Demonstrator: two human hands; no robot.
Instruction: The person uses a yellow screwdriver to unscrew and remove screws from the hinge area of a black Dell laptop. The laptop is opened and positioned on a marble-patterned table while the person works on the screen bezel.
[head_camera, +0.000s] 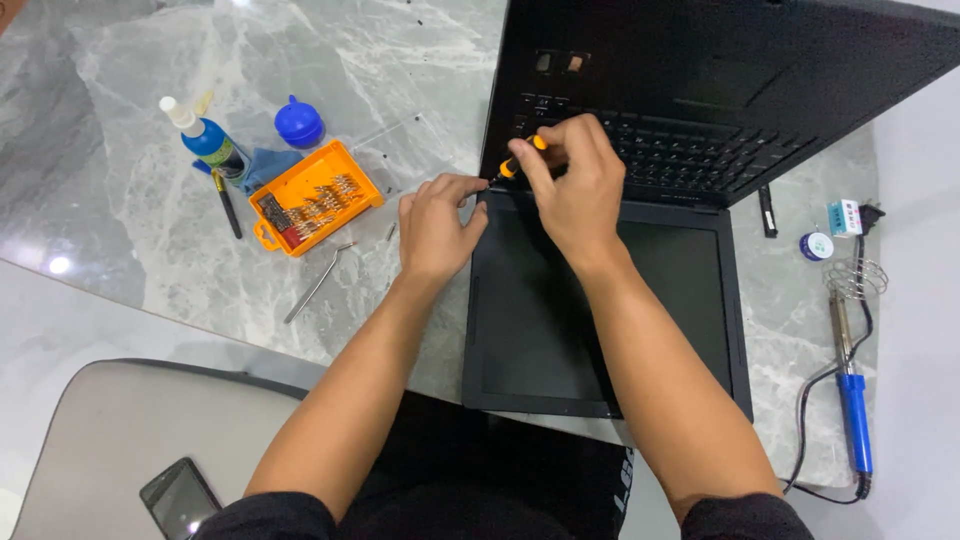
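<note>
A black laptop (600, 330) lies opened flat on the marble table (150, 180), its screen toward me and its keyboard (690, 150) farther away. My right hand (575, 180) grips a small screwdriver with an orange and black handle (520, 160). Its tip points at the left end of the hinge. My left hand (435, 225) rests beside the laptop's left edge, fingertips at the hinge corner close to the screwdriver tip.
Left of the laptop sit an orange bit case (315, 197), metal tweezers (318, 283), a blue bottle (210, 140), a blue round cap (299, 122) and a blue cloth. A blue-handled soldering iron (850, 390) with stand lies right. A phone (180, 498) rests on a grey chair.
</note>
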